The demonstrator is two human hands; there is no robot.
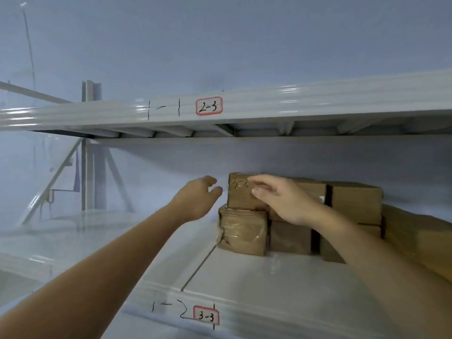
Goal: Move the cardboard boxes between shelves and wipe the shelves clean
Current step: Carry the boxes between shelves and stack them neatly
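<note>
View from head height into white metal shelving against a pale wall. Two bare forearms reaching forward over the lower shelf (244, 277), its front edge carrying a red-bordered label (206, 316) marked "3-3" beside handwritten marks. Above, the upper shelf (318, 101) running across the whole view, with a second red-bordered label (209, 106) marked "2-3" on its front beam.

Toward the back right of the lower shelf, cardboard boxes stacked in two layers. At the stack's left end, a top box (241, 194) with "3-3" handwritten on its front face, resting on a lower box (242, 232) wrapped in shiny clear tape. More brown boxes (355, 201) alongside to the right, packed close together, with a larger brown box (415, 231) at the far right edge, partly hidden behind the right forearm.

Left hand (198, 198) open, fingers loosely curled, held just beside the left side of the top box and not touching it, with a narrow gap visible. Right hand (283, 199) open too, fingers spread and extended across the front upper corner of the same box; contact likely at the fingertips, though motion blur leaves that unclear. Nothing gripped in either hand.

Left part of the lower shelf bare and glossy, with an upright post (91, 152) and diagonal braces behind it.
</note>
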